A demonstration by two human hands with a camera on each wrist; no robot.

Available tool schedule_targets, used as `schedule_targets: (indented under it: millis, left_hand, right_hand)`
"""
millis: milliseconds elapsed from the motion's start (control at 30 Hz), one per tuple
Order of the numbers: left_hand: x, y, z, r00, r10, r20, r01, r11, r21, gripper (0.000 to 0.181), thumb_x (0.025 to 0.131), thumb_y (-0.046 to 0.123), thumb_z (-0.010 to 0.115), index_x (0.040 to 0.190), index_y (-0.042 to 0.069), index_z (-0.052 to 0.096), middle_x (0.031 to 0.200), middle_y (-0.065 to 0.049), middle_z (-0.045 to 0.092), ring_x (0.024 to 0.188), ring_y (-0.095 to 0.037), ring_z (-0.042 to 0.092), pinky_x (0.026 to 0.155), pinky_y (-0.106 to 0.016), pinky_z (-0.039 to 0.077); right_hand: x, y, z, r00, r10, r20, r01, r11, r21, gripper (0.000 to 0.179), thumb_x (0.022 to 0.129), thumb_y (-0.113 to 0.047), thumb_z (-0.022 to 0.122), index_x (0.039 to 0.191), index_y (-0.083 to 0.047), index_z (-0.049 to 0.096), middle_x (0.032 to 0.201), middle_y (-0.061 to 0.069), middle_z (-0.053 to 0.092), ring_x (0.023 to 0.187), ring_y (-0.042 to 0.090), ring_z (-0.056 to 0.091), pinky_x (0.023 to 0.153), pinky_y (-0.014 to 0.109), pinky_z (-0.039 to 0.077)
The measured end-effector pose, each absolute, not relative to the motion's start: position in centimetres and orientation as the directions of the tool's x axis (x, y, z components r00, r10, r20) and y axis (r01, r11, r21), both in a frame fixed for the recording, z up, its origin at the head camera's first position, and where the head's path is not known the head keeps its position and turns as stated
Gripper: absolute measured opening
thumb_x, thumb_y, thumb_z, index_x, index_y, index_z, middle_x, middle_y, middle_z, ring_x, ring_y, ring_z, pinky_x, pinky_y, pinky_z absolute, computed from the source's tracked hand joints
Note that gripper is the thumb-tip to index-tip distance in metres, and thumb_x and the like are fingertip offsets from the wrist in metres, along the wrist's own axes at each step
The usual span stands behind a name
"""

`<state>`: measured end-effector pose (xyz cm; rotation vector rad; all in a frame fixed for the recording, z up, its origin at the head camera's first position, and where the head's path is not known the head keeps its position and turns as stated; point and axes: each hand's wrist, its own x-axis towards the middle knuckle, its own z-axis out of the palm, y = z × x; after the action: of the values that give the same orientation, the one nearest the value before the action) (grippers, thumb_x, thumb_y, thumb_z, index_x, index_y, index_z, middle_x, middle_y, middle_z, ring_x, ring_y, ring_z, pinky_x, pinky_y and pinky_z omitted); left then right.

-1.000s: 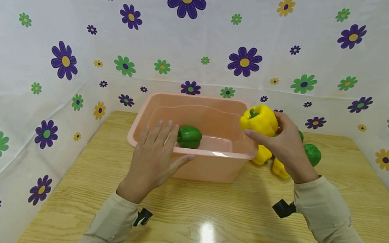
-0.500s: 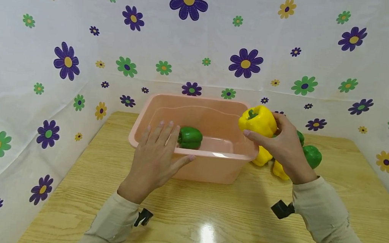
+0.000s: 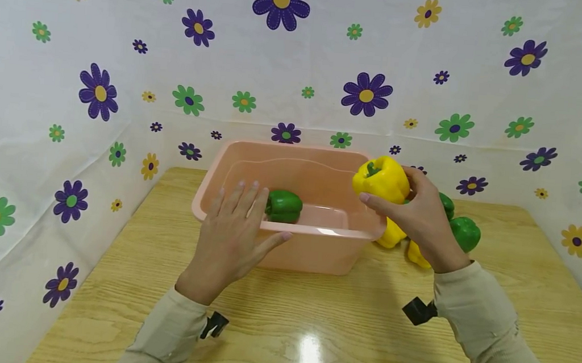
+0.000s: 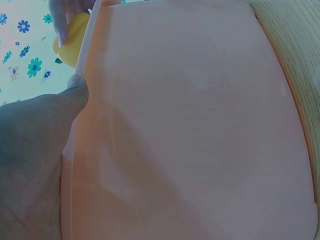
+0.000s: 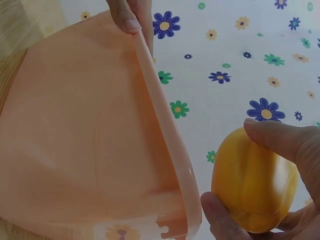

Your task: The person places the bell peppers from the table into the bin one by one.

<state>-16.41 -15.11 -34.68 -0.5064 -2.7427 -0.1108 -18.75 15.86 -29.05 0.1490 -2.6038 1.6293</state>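
A pink plastic tub stands on the table with a green bell pepper lying inside it. My left hand rests across the tub's front rim, fingers spread and straight; in the left wrist view its thumb touches the rim. At the tub's right end, my right hand grips a yellow bell pepper between thumb and fingers, just above the rim. The right wrist view shows that yellow pepper beside the rim, apart from it.
Right of the tub, partly behind my right hand, lie more peppers: a yellow one, another yellow one and a green one. A flower-printed white sheet hangs behind the wooden table.
My right hand has shifted slightly left, carrying the yellow bell pepper a little further over the tub's right end. My left hand stays on the rim.
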Motion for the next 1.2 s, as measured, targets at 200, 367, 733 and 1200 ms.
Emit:
schedule_targets:
  millis: [200,367,733,1200]
  left_hand:
    - [-16.47,-15.04,-34.73,-0.875,0.333,0.352,0.359,0.933,0.010,0.092,0.096,0.072,0.045,0.156,0.003,0.036,0.160,-0.018,0.035,0.150,-0.039,0.027,0.122,-0.058,0.014]
    - [-16.45,-15.02,-34.75,-0.874,0.335,0.352,0.362,0.932,0.013,0.092,0.096,0.072,0.045,0.156,0.003,0.036,0.161,-0.019,0.035,0.150,-0.039,0.027,0.122,-0.058,0.013]
    - [-16.43,-15.06,-34.77,-0.868,0.336,0.367,0.366,0.931,0.014,0.092,0.096,0.071,0.046,0.156,0.002,0.037,0.160,-0.019,0.036,0.149,-0.039,0.028,0.122,-0.058,0.014]
    - [-16.38,-15.13,-34.77,-0.862,0.339,0.376,0.373,0.928,0.018,0.092,0.095,0.071,0.047,0.155,0.002,0.038,0.159,-0.019,0.037,0.149,-0.039,0.029,0.122,-0.058,0.014]
  right_hand:
    - [-18.73,15.61,-29.07,-0.993,-0.048,0.105,-0.115,0.431,-0.895,0.092,0.085,-0.044,0.082,0.153,-0.006,0.033,0.139,0.015,0.050,0.114,0.033,0.055,0.096,0.046,0.052]
    - [-18.64,15.53,-29.05,-0.993,-0.054,0.101,-0.114,0.432,-0.895,0.091,0.085,-0.044,0.081,0.153,-0.006,0.034,0.139,0.015,0.050,0.113,0.033,0.055,0.096,0.046,0.052]
    - [-18.92,15.24,-29.23,-0.992,-0.065,0.110,-0.127,0.426,-0.896,0.090,0.085,-0.044,0.082,0.152,-0.007,0.035,0.139,0.014,0.050,0.116,0.033,0.054,0.100,0.048,0.049]
    - [-19.01,14.92,-29.23,-0.990,-0.085,0.110,-0.136,0.427,-0.894,0.087,0.086,-0.040,0.081,0.153,-0.008,0.036,0.141,0.014,0.049,0.121,0.033,0.051,0.106,0.052,0.045]
